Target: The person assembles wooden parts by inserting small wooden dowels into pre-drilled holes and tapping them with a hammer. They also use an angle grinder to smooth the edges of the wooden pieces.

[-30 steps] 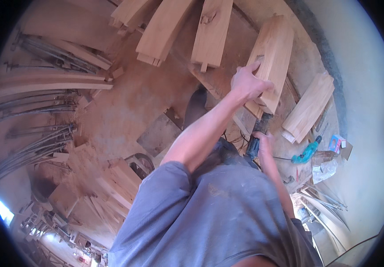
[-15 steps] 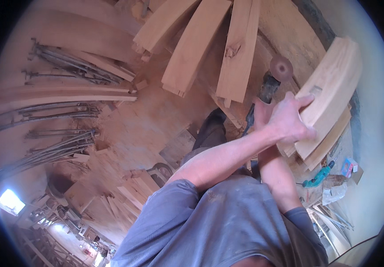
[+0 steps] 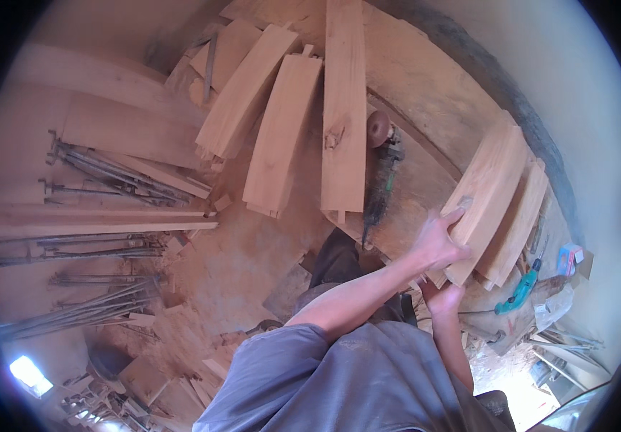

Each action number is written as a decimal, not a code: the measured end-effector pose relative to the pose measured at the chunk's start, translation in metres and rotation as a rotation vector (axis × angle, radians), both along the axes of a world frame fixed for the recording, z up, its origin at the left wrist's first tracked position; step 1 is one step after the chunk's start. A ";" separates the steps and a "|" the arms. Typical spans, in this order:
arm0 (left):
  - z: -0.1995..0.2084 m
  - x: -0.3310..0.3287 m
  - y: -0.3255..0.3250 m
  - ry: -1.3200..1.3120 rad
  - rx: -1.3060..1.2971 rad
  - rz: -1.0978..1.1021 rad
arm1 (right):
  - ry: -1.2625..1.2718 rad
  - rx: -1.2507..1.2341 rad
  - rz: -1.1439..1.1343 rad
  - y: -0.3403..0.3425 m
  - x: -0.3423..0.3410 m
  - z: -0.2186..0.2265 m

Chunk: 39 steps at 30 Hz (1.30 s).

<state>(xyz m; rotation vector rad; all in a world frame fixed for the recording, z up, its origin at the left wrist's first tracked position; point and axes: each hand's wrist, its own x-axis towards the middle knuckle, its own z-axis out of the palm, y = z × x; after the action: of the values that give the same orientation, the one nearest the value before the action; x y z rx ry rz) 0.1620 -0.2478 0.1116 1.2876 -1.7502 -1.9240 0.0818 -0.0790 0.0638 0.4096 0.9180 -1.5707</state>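
A pale wooden board (image 3: 490, 198) with a small mortise in its top face leans at the right side of the bench. My left hand (image 3: 443, 241) grips its left edge near the mortise, thumb on top, other fingers partly hidden. Below it, my right hand (image 3: 441, 297) is closed at the board's near end, its fingers partly behind the wood. Right beside this board lies a similar wooden board (image 3: 523, 223). An angle grinder (image 3: 384, 180) with a round brown disc rests on the bench, left of my hands.
Several tenoned boards (image 3: 344, 108) lie across the bench's far side. Toward the right are a teal power drill (image 3: 519, 288), a small blue-and-red box (image 3: 568, 259) and a clear plastic bag (image 3: 551, 309). Metal bar clamps (image 3: 101, 306) lean at the left. Sawdust covers the floor (image 3: 245, 259).
The view has shifted. My right hand has come from near the grinder, beyond my left wrist, to the board's near end. My left hand still grips the board's edge.
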 end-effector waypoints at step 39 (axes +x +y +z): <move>-0.089 0.281 -0.181 -0.856 -0.572 0.255 | 0.260 0.867 -0.063 0.113 0.031 -0.046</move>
<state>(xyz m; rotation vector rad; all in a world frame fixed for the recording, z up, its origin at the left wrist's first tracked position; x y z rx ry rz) 0.4428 -0.4289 0.0222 2.0873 -2.0933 -0.6363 0.1126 0.0343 0.0182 0.8514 1.7983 -1.2261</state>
